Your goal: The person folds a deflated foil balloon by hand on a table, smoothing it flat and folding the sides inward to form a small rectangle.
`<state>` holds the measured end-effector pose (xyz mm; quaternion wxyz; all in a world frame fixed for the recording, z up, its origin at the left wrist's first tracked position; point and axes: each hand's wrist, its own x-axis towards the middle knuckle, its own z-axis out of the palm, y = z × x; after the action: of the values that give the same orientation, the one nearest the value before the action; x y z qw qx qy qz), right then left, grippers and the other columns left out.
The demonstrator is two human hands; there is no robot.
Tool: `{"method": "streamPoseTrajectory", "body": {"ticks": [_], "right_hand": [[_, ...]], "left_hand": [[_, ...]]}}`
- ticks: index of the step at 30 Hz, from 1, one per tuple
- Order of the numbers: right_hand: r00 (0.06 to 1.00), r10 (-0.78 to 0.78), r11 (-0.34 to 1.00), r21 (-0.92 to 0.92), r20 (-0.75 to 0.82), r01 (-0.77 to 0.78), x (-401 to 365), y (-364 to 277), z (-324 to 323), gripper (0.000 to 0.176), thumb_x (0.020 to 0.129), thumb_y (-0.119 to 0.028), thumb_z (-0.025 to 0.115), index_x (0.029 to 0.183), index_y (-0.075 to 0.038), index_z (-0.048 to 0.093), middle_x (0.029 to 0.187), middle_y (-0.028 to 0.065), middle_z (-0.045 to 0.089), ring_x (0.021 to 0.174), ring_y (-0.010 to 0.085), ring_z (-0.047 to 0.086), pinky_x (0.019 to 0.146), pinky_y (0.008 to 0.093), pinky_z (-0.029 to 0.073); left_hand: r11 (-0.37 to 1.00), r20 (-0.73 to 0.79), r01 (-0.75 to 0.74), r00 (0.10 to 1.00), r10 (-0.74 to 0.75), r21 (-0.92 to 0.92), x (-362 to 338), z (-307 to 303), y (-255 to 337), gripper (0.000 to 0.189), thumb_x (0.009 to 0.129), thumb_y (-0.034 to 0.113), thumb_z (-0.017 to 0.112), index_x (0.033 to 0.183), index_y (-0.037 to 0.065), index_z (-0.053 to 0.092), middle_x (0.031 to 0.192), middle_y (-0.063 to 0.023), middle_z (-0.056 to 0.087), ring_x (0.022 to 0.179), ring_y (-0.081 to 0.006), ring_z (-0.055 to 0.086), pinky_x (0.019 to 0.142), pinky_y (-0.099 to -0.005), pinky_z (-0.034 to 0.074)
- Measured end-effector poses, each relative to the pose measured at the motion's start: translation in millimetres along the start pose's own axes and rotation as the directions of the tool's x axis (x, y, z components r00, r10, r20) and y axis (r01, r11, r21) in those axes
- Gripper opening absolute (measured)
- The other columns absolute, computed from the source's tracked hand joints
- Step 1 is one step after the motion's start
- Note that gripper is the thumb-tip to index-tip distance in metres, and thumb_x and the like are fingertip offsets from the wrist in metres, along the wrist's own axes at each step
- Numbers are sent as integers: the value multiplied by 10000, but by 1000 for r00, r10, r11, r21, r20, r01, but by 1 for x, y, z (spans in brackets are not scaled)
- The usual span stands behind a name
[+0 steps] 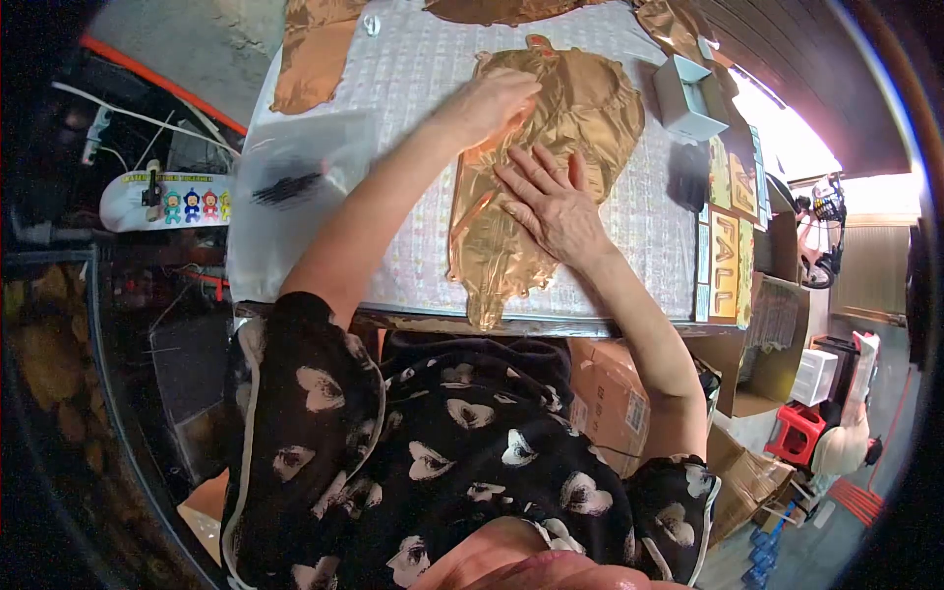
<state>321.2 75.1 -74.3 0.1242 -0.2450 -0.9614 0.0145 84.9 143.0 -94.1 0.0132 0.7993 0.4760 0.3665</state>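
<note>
A flat, wrinkled gold foil balloon (590,98) lies on the table, with a narrow tab at its near end and a small one at its far end. My left hand (495,106) is on its upper left part, fingers curled together against the foil; the fingertips are partly hidden. Flat on the middle of the balloon rests my right hand (560,211), its fingers spread. To the left, a clear plastic bag (339,147) holds a bundle of thin black strips (287,187).
More foil pieces, one copper-coloured (310,69), lie along the far edge. At the right are a small white box (686,96), a black object (688,177) and printed packs reading FALL (725,265). A skateboard (167,202) is left of the table; cardboard boxes (610,393) stand below.
</note>
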Motion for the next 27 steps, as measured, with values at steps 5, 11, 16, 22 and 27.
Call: {"method": "streamPoseTrajectory", "body": {"ticks": [5,11,16,22,27], "right_hand": [[1000,13,1000,7,-14,-13,-1,-1,2,525,1028,-437,535,1499,-205,525,1601,60,432,1475,311,389,1212,619,184],[1000,16,1000,24,-11,-16,-1,-1,2,530,1022,-442,540,1497,-209,529,1606,54,426,1480,304,381,1206,617,203],[999,54,997,61,0,-54,-2,-4,-6,564,1029,-398,544,1542,-176,462,1605,77,423,1478,317,384,1209,602,207],[978,204,977,52,40,-206,-4,20,-11,593,1040,-360,540,1558,-99,413,1609,106,414,1490,335,367,1206,576,223],[938,289,954,-30,-188,-300,-4,47,-13,430,1056,-290,525,1434,-96,586,1450,103,603,1405,312,493,1225,536,219]], "left_hand": [[983,207,109,969,-139,150,10,8,18,458,1042,306,539,1437,76,560,1521,-103,520,1430,-303,449,1209,-436,349],[979,242,96,960,-139,178,5,16,12,490,1075,332,476,1504,95,480,1592,-88,433,1483,-296,367,1242,-433,282],[978,190,70,976,-107,196,1,22,8,486,1061,355,486,1471,96,528,1581,-54,455,1483,-251,365,1234,-448,259],[979,193,116,970,-148,168,-1,20,12,525,1080,410,444,1507,108,488,1599,-55,433,1516,-265,318,1241,-537,199],[975,186,151,966,-180,161,0,18,17,591,1038,500,479,1496,127,500,1600,-35,433,1512,-216,328,1237,-592,156]]}}
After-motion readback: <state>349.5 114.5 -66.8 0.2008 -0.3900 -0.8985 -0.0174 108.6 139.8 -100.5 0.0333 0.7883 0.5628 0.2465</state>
